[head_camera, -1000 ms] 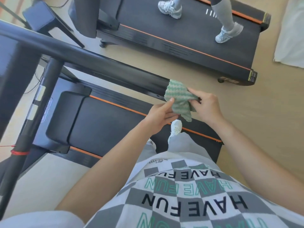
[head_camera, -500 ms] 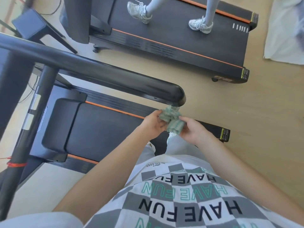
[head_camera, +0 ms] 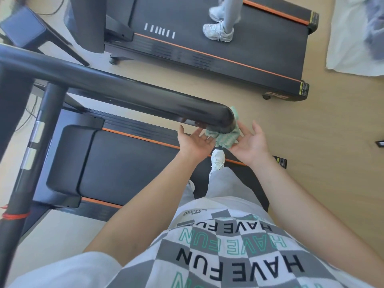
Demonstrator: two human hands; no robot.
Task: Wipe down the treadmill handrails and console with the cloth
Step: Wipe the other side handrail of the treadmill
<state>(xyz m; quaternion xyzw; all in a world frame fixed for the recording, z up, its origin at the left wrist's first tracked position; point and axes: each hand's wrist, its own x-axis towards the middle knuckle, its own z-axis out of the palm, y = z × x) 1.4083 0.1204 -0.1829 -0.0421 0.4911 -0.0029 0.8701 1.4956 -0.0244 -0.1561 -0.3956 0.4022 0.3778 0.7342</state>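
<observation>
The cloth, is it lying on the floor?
No, the green cloth is up at the rounded end of the black handrail, between the left hand and right hand.

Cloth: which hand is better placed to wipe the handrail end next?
Right, probably. The cloth rests mostly on the right hand, against the handrail end cap. The left hand lies open beneath the rail, touching only the cloth's edge.

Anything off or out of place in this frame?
Nothing damaged or spilled. One oddity: the green cloth is bunched up at the rounded end of the handrail, lying loosely across both open palms, left hand and right hand. It is not spread flat for wiping, and neither hand grips it.
</observation>
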